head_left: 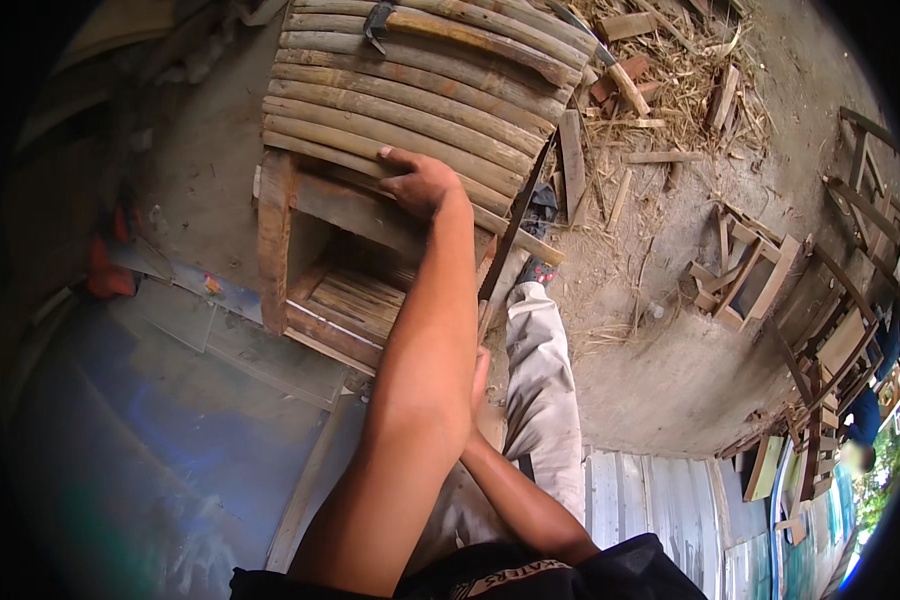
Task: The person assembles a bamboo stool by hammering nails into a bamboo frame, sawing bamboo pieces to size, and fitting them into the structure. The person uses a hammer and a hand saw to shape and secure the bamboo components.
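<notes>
A wooden box frame [277, 240] stands before me, its top covered with split bamboo slats [400, 95]. My left hand [422, 186] grips the nearest slat, with fingers bent over it at the box's front edge. Behind my left forearm, my right hand [481, 374] is mostly hidden. It appears closed on the near end of a handsaw, whose long dark blade [515, 232] runs up along the right side of the box, by the slat ends. The saw's handle cannot be seen. A hammer [470, 38] lies across the far slats.
A wood-handled blade [625, 85] lies beyond the box's right corner, near straw-like shavings and offcuts [725, 97]. Small wooden frames [745, 275] sit on the dirt floor to the right. A blue-grey sheet [170, 430] lies at left, corrugated metal [650, 495] at lower right. Another person is at the far right.
</notes>
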The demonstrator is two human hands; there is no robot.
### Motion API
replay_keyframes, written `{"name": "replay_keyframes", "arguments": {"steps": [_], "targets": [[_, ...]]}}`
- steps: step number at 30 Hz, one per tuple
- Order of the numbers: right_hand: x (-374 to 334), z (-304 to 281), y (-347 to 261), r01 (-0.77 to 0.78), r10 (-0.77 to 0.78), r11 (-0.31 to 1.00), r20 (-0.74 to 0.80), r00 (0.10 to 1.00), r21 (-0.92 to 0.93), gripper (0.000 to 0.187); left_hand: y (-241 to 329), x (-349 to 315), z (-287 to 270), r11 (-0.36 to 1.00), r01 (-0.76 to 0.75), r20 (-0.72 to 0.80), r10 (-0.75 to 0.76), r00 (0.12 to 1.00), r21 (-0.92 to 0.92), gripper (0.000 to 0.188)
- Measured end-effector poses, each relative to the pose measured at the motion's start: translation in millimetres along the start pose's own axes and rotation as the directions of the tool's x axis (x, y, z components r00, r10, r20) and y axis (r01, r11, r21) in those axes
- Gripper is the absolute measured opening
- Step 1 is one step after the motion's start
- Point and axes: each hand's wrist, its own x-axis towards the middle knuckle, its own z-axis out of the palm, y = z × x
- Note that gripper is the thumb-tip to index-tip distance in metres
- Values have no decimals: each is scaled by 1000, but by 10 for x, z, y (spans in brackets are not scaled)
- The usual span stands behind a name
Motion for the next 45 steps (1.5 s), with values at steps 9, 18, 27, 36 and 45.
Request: {"name": "replay_keyframes", "arguments": {"steps": [9,18,27,36,45], "targets": [[33,158,364,-32,41,991,72,997,-128,50,51,7,85,997,71,37,-70,997,-24,80],[448,421,226,89,-110,985,-137,984,-150,45,61,2,118,996,93,17,-93,996,13,78],[70,562,724,405,-430,903,-263,864,-144,17,233,-162,-119,980,185,158,-171,973,-78,77],[237,535,940,394,-439,896,-265,859,-207,16,22,18,48,994,94,84,-89,992,-61,72],[280,310,955,413,-452,887,-205,868,-205,23,-539,439,-42,818,-535,406,571,714,-210,79]]}}
